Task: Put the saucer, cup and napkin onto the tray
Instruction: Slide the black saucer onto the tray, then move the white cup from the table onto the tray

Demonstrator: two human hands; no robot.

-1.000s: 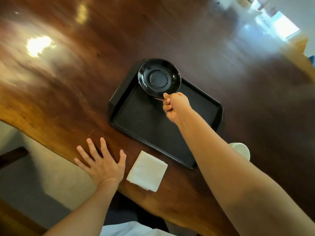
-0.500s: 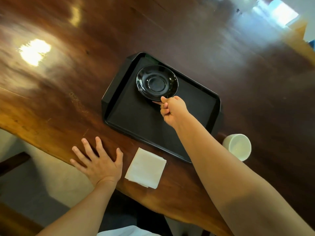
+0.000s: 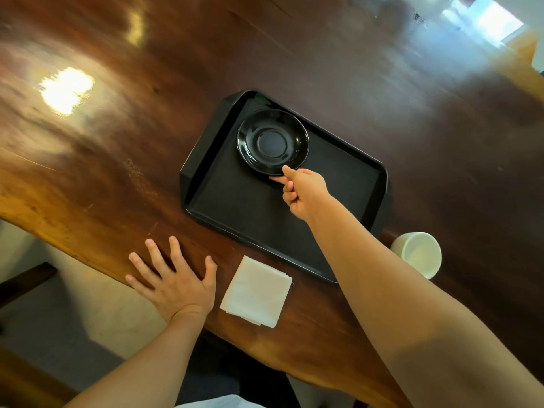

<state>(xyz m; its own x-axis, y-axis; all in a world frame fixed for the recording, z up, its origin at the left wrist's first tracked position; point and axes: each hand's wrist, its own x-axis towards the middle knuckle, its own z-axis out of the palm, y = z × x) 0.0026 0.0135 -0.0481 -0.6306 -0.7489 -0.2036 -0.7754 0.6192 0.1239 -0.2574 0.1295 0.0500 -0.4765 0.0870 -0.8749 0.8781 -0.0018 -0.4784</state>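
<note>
A black tray [image 3: 282, 219] is set at an angle on a glossy brown wooden table [image 3: 368, 69], and everything else is placed here relative to it. A black saucer [image 3: 273, 141] is seen inside the tray, in its far left corner, close to the rim there. Whether it sits flat on the tray floor or is held slightly raised cannot be told. The saucer's near edge is pinched by the right hand [image 3: 306, 192] — thumb on top of the rim, one finger under it, the remaining fingers curled in. The right forearm is stretched across the tray's near right part.

A white cup [image 3: 418, 254] is standing upright on the table just off the tray's right near corner, outside the rim, partly hidden by the forearm. A folded white napkin [image 3: 255, 291] is laid on the table just beside the tray's near long edge, close to the table's edge. To the left of the napkin, the left hand [image 3: 176, 282] is pressed flat on the table with the fingers spread — nothing is held in it.
</note>
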